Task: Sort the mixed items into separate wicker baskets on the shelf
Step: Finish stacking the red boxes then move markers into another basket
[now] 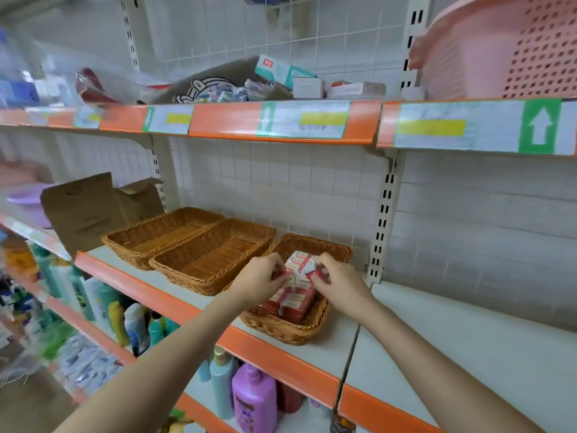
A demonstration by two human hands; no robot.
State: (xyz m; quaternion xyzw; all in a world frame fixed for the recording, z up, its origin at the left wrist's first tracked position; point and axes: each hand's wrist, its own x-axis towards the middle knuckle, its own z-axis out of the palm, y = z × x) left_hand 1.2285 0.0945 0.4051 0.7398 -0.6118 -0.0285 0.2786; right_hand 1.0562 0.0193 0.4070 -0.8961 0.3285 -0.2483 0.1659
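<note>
Three baskets [212, 254] are rough woven wicker. The red packs [293, 295] look glossy, wrapped in film. The shelf [468, 339] is smooth, matt white; a brown box [84, 210] is matt cardboard.

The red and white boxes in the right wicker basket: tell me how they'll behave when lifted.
The red and white boxes look like small cartons, so probably light and stiff. They are stacked several deep in the right wicker basket, so loose ones may slide apart. Both hands pinch at the top box, which suggests that it lifts easily.
</note>
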